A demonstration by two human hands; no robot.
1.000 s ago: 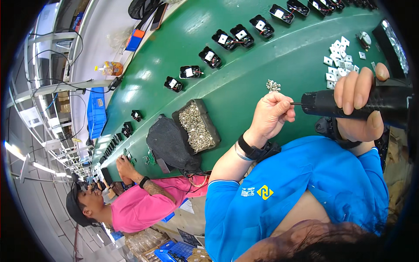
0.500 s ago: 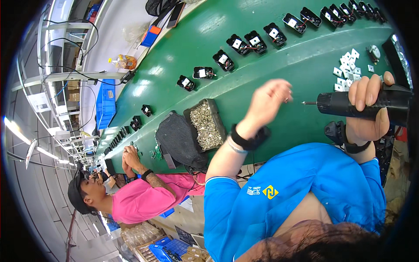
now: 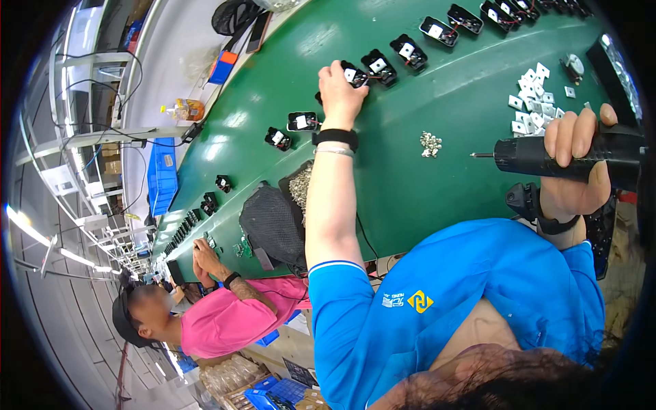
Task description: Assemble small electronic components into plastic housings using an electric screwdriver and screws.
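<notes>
My left hand (image 3: pixel 342 98) reaches far across the green bench. Its fingers and thumb close around a small black housing (image 3: pixel 353 75) with a white square piece inside, one of a long row. Another housing beside it is mostly hidden by the hand. In my right hand (image 3: pixel 574 147) is a black electric screwdriver (image 3: pixel 533 157), held level, its bit pointing left and touching nothing. A small heap of silvery screws (image 3: pixel 430 145) lies on the bench left of the bit. White square plates (image 3: pixel 533 102) are piled beyond the screwdriver.
A tray of small metal parts (image 3: pixel 298 188) is partly behind my left forearm, beside a black mesh bag (image 3: pixel 273 222). A co-worker in pink (image 3: pixel 232 311) works at the left. A blue bin (image 3: pixel 163 174) and a bottle (image 3: pixel 184 109) stand along the far side.
My left hand has moved away and left from near the bit to the row and closed on a housing. The screw heap now shows where that hand was. The screwdriver stays nearly still.
</notes>
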